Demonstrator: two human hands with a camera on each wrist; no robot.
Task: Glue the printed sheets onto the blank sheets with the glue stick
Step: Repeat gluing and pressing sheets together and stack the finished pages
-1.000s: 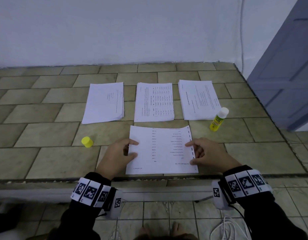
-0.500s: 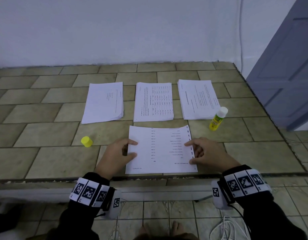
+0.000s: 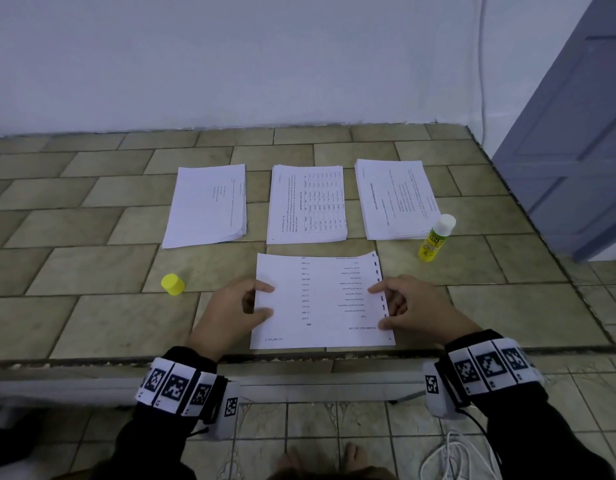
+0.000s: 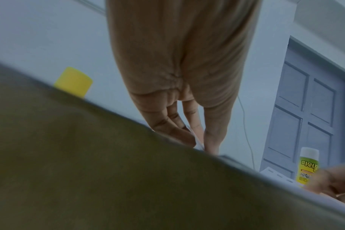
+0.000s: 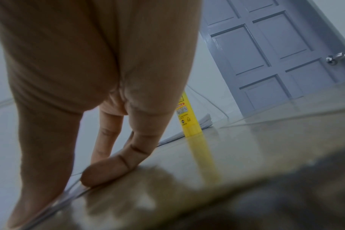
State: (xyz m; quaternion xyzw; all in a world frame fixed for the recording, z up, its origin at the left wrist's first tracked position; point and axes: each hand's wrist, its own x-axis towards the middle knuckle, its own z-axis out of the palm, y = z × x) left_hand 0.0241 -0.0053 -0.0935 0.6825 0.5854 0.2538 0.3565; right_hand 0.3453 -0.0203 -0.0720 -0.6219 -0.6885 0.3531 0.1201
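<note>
Tiled table (image 3: 92,271) against a pale wall, grey-blue door (image 3: 576,150) at right. Three paper stacks in a row at the far side: left stack (image 3: 206,206), middle stack (image 3: 306,204), right stack (image 3: 396,199), all with print on the top page. Printed sheet (image 3: 320,303) lies flat at the near edge, text upside down from the head view. Left hand (image 3: 230,313) pinches its left edge, thumb and forefinger on top. Right hand (image 3: 413,303) grips the right edge, forefinger and thumb on the paper, other fingers curled beside it. Glue stick (image 3: 436,237) stands uncapped, just beside the right stack's near-right corner. Yellow cap (image 3: 172,284) sits on the table left of the sheet, apart from the left hand.
</note>
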